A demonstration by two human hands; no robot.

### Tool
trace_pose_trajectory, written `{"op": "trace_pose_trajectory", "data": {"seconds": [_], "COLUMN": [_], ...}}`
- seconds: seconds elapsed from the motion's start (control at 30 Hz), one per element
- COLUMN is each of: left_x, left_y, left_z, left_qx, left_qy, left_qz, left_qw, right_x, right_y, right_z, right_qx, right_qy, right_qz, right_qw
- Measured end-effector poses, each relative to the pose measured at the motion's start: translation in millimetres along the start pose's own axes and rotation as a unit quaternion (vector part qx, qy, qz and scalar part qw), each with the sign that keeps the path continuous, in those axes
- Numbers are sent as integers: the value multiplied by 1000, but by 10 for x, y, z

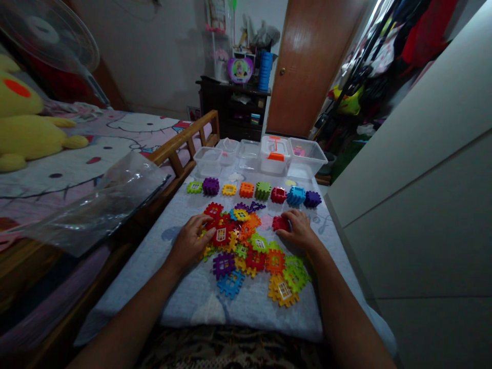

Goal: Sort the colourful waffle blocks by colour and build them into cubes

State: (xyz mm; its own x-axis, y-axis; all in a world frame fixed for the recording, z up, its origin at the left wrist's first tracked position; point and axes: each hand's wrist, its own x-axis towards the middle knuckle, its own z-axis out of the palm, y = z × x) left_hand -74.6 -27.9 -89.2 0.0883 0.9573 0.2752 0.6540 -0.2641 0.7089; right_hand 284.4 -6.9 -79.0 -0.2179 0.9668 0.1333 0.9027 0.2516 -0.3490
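Observation:
A loose pile of toothed plastic building tiles in many colours lies on the cloth, with a red window tile (221,235) in its midst. At the pile's left edge is my left hand (191,240), its thumb and fingers apart and reaching over the red tiles; I see nothing gripped in it. To the pile's right, my right hand (300,229) has thumb and fingertips closed on red tiles (281,223) low over the cloth. Nearer to me lie a blue tile (231,283), a purple tile (223,265) and a yellow window tile (283,290).
Behind the pile runs a row of tile stacks sorted by colour, including a purple stack (210,186) and a light blue stack (296,195). Clear plastic boxes (307,156) line the far end. A wooden bed rail (184,137) borders the left, a pale cabinet (423,205) the right.

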Motion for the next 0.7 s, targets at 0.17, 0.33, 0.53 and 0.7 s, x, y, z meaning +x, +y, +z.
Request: {"op": "trace_pose_trajectory", "data": {"seconds": [0.17, 0.33, 0.53, 0.7], "left_x": [8, 7, -2, -2], "left_y": [0, -5, -8, -7], "left_z": [-5, -5, -8, -9], "left_qx": [4, 0, 3, -5], "left_qy": [-3, -7, -7, -5], "left_qz": [1, -2, 0, 3], "left_qw": [1000, 1000, 1000, 1000], "right_x": [-6, -2, 17, 34], "right_y": [-10, -1, -7, -10], "right_z": [-2, -7, -15, -17], "right_qx": [-2, -7, -19, -24], "right_qy": [-3, -19, -21, -21], "right_qz": [5, 11, 10, 5], "right_qw": [1000, 1000, 1000, 999]}}
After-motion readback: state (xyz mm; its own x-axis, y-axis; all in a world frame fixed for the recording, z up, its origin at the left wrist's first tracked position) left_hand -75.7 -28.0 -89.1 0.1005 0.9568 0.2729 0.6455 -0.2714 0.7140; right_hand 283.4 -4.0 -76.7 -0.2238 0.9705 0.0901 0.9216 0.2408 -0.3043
